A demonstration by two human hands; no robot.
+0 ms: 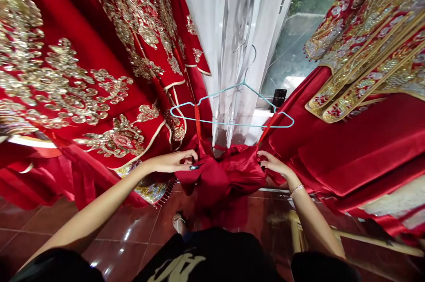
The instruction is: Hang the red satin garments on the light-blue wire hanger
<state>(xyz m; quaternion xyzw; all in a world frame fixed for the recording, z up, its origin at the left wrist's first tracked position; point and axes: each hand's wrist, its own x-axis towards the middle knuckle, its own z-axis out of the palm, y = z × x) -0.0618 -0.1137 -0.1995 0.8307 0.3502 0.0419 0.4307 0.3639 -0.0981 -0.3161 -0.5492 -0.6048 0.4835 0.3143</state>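
Observation:
A dark red satin dress (pixel 229 171) hangs by two thin red straps from a light blue wire hanger (pixel 244 83) in front of me. My left hand (pixel 182 161) pinches the dress at its upper left side, its fingers curled into the cloth. On the upper right side, my right hand (pixel 272 163) grips the fabric, fingertips partly hidden against it. The dress's bodice is spread between both hands, and its lower part falls toward my body. What the hanger's hook hangs from is hard to make out.
Red gowns with gold sequin embroidery (pixel 109 83) hang close on the left. More embroidered red garments (pixel 358 65) hang on the right. Behind are white curtains (pixel 202 3), a window (pixel 299 43) and a phone (pixel 279 98). A wooden frame (pixel 295 231) stands low right on the tiled floor (pixel 133 224).

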